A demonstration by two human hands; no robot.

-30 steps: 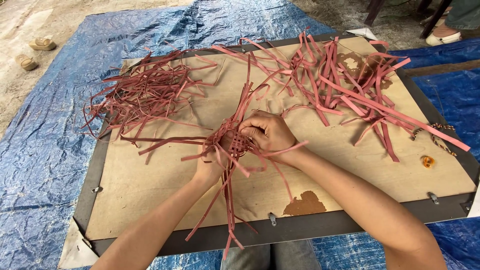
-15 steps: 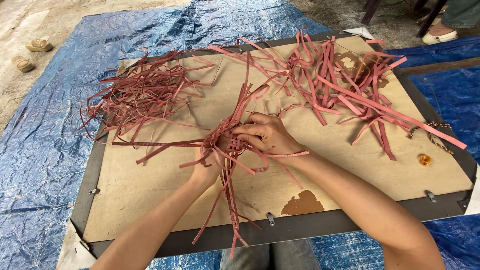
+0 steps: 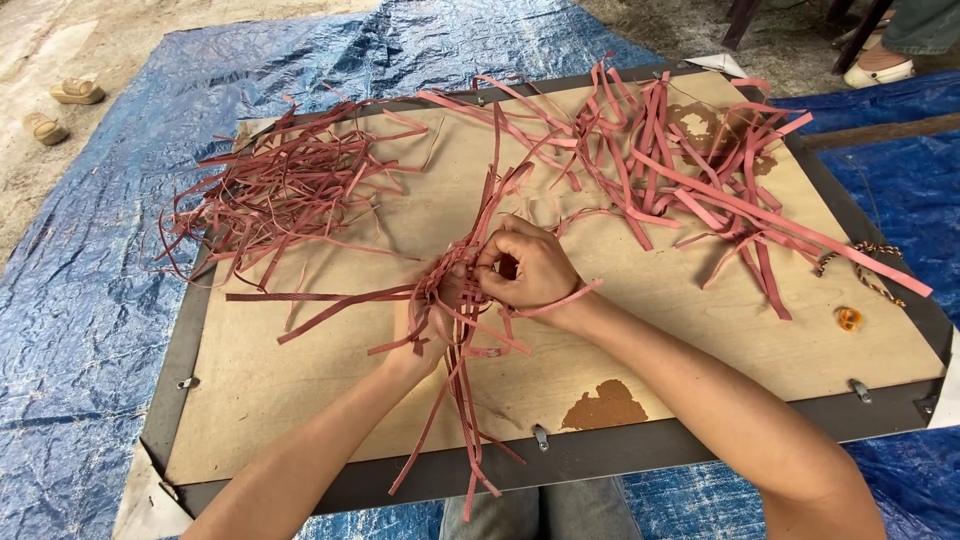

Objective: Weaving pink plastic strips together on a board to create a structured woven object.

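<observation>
while both hands [image 3: 490, 290] pinch woven strips [image 3: 455, 300], bare board [image 3: 300, 380] surrounds them.

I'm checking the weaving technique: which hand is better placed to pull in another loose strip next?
Probably the right hand: its fingers pinch atop the bundle of woven reddish-pink flat strips, while the left hand lies beneath, supporting it. The larger loose strip pile lies rightward.

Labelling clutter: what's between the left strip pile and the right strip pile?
Head view: both hands, left and right, gripping a woven strip bundle; otherwise bare board.
</observation>
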